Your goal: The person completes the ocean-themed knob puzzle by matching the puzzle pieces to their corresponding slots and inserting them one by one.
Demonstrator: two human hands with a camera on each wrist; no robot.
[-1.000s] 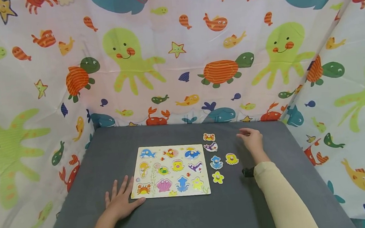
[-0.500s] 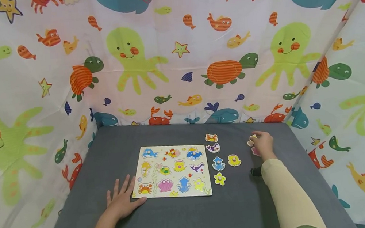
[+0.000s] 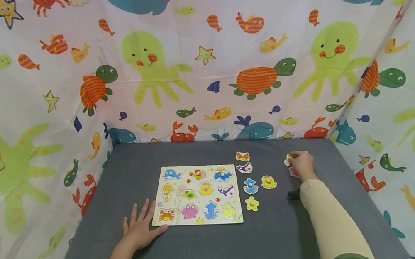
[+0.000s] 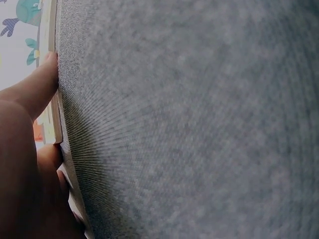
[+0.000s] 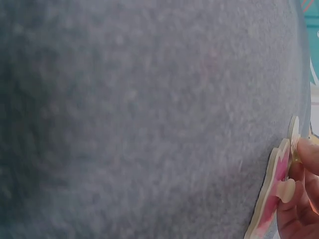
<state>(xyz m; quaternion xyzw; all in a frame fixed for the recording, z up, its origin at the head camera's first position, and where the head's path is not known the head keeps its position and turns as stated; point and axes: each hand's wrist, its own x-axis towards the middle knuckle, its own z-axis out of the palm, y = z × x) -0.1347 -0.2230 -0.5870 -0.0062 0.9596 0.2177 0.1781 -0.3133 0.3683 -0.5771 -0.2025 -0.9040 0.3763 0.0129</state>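
My left hand lies with fingers spread on the table, its thumb on the lower left corner of a wooden peg puzzle board. In the left wrist view, the thumb overlaps the board's edge. My right hand pinches a small pale puzzle piece at the table's right side; its picture is mostly hidden by the fingers. Right beside those fingers is a pink shell piece with a round wooden knob, partly covered by the hand in the head view.
Between the board and my right hand lie a crab piece, a purple whale piece, a blue squid piece, a yellow octopus piece and a yellow star piece. A sea-animal curtain encloses the grey table.
My right hand has moved right and slightly down, from above the table to the pale piece and the pink shell piece. My left hand and the board stay put.
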